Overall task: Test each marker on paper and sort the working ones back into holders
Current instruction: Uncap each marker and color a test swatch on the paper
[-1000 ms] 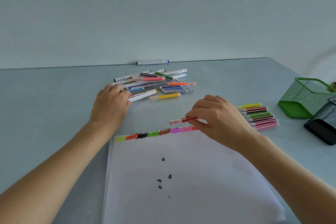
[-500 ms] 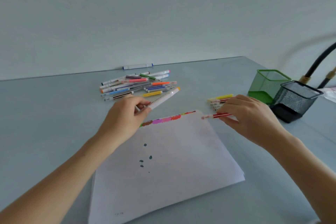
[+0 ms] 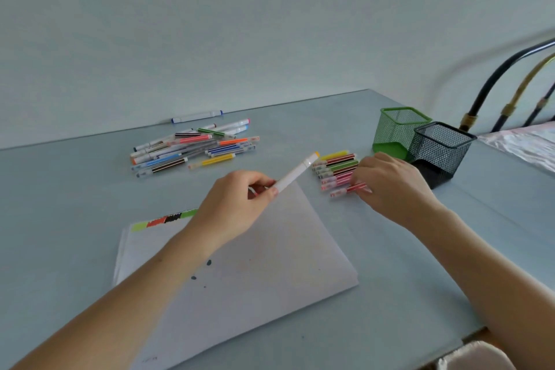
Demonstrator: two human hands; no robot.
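Two hands work around the paper (image 3: 255,273) on our table (image 3: 75,204). Our left hand (image 3: 231,207), over the paper's far edge, pinches a white marker (image 3: 295,173) by its lower end, its orange tip tilted up and away. Our right hand (image 3: 390,186), just right of the paper, pinches a red marker (image 3: 345,191) at the near end of a tidy row of markers (image 3: 336,167). Beyond the paper lies a loose pile of markers (image 3: 195,147). Right of it stand a green mesh holder (image 3: 396,132) and a black mesh holder (image 3: 438,150), touching
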